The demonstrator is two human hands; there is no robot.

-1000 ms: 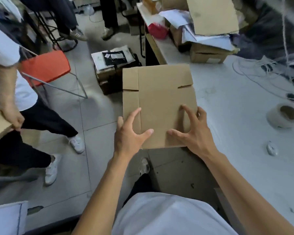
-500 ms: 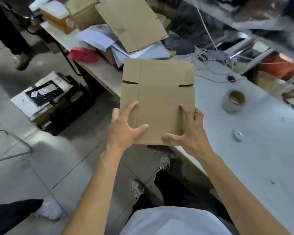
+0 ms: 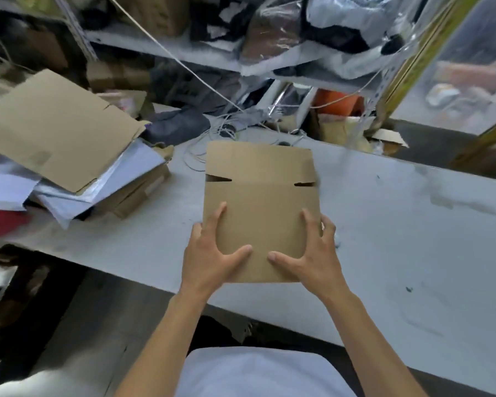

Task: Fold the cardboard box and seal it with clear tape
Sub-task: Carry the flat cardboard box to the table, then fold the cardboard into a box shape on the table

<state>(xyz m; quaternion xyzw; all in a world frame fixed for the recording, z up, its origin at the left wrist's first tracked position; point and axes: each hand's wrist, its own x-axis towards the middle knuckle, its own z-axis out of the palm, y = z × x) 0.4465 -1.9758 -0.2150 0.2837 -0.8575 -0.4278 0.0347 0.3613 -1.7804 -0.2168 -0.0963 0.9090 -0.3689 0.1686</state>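
While over table (image 3: 398, 224) | left hand (image 3: 209, 259), right hand (image 3: 312, 259) grip flat box (image 3: 259, 193) | thumbs on top

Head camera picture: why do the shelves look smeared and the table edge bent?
Head view: the shelves and left pile are motion-blurred, while the flat cardboard box in the left hand and right hand stays fairly sharp; the wide lens bows the table edge; the lighting is soft, without glare.

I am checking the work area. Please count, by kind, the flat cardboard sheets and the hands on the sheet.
Flat cardboard sheets: 2, the held sheet and the sheet on the pile
Hands: 2, left hand and right hand
Total: 4
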